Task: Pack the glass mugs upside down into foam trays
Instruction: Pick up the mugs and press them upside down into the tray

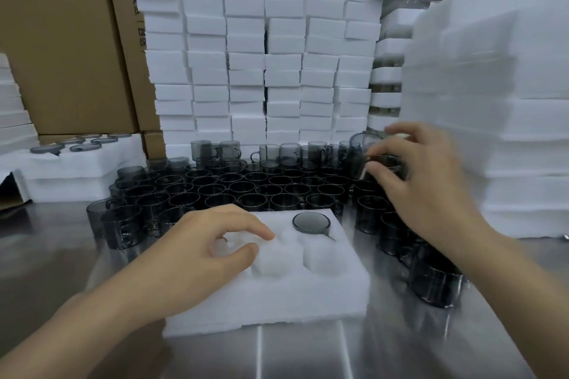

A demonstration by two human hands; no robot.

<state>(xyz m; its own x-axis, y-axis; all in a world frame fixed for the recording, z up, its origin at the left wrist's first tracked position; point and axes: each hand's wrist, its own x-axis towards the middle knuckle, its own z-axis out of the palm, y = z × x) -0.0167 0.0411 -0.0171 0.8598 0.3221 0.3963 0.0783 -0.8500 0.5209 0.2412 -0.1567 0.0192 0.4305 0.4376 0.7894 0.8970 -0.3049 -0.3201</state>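
A white foam tray [277, 301] lies on the steel table in front of me. One smoky glass mug [311, 222] sits upside down in its far right pocket; other pockets show as round hollows. My left hand [212, 243] rests on the tray's left part, fingers loosely curled and touching the foam. My right hand [421, 175] is raised at the right, its fingers pinching a grey glass mug [361, 154] above the crowd of loose mugs [246, 188]. That mug is blurred and tilted.
Several upright mugs also stand right of the tray [431, 280] and at its left [120, 224]. Stacked foam blocks [261, 55] form a wall behind. A tall foam tray stack [492, 101] rises at right. A filled tray [70, 160] sits far left, cardboard boxes [61, 40] behind.
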